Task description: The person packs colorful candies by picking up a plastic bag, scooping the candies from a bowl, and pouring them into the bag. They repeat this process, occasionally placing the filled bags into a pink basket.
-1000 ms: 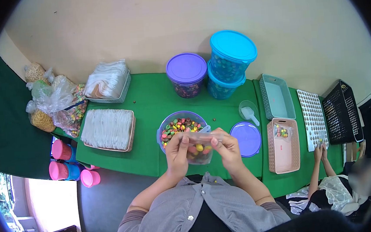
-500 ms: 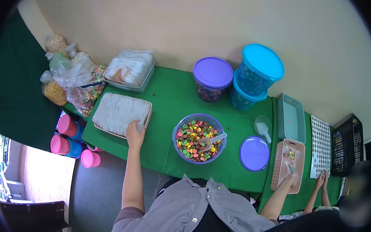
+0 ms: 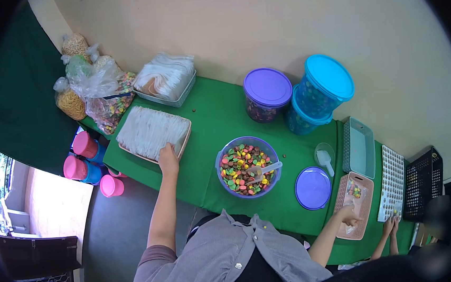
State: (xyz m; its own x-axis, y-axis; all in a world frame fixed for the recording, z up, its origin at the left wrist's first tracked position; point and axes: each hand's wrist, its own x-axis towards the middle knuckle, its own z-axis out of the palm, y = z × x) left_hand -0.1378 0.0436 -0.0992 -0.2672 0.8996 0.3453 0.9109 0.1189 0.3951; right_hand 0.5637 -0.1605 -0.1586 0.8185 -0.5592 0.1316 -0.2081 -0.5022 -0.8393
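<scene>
My left hand point(image 3: 169, 160) is at the front right corner of a pink basket point(image 3: 186, 140), its fingers pinched at the edge of the stacked clear plastic bags point(image 3: 150, 130). My right hand point(image 3: 348, 215) hovers over another pink basket point(image 3: 367, 204), fingers apart and nothing held. Below it lies a clear packet point(image 3: 350, 228); a second packet with colourful candies point(image 3: 354, 189) is farther back in that basket. Between my hands stands a purple tub point(image 3: 221, 179) of coloured candies point(image 3: 241, 166) with a clear scoop point(image 3: 265, 168) resting in it.
Behind are a purple-lidded tub point(image 3: 267, 87) and stacked blue tubs point(image 3: 326, 80). A purple lid point(image 3: 313, 188), small scoop point(image 3: 324, 159), grey basket point(image 3: 358, 149) and black crate point(image 3: 424, 183) lie rightward. Another person's hands point(image 3: 391, 225) touch a dotted sheet point(image 3: 391, 181).
My right hand has let go of the packet, which now lies in the pink basket. My left hand's fingers have drawn together at the bags. The view has shifted slightly.
</scene>
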